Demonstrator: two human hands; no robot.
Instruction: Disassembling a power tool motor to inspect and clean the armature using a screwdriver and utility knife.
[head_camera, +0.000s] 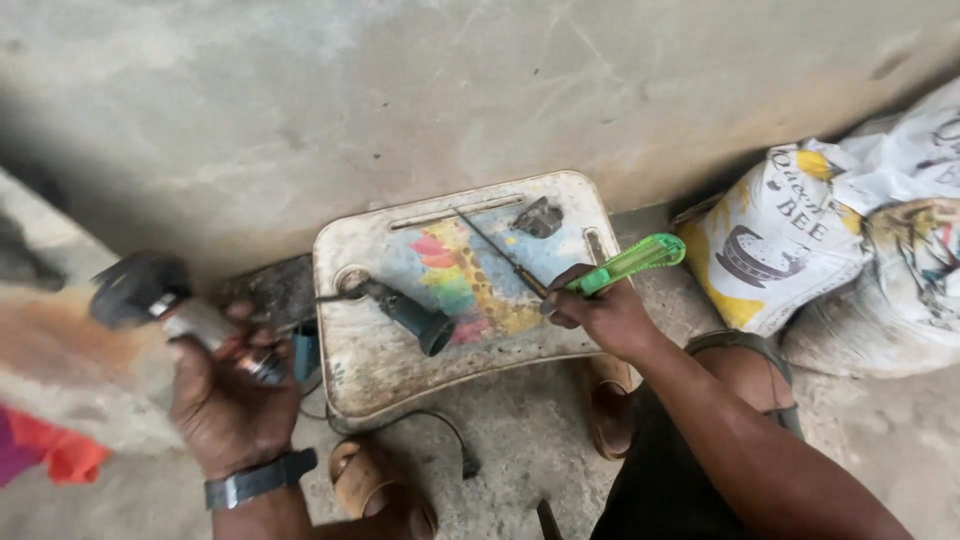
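Note:
My left hand (228, 400) grips a grimy power-tool part (170, 305) with a dark round head and a silver body, held left of the tray and blurred. My right hand (600, 312) holds a screwdriver (600, 270) with a green translucent handle; its long thin shaft points up-left over a worn white plastic tray (380, 370) with a faded coloured picture. On the tray lie a dark cylindrical tool part (415, 315) and a small dark metal piece (538, 217).
The tray rests on a concrete floor against a grey wall. Printed white sacks (800, 240) lie at the right. A black cable (455, 440) trails under the tray's near edge. My sandalled feet (380, 490) are below it. Red cloth (60, 455) lies at the lower left.

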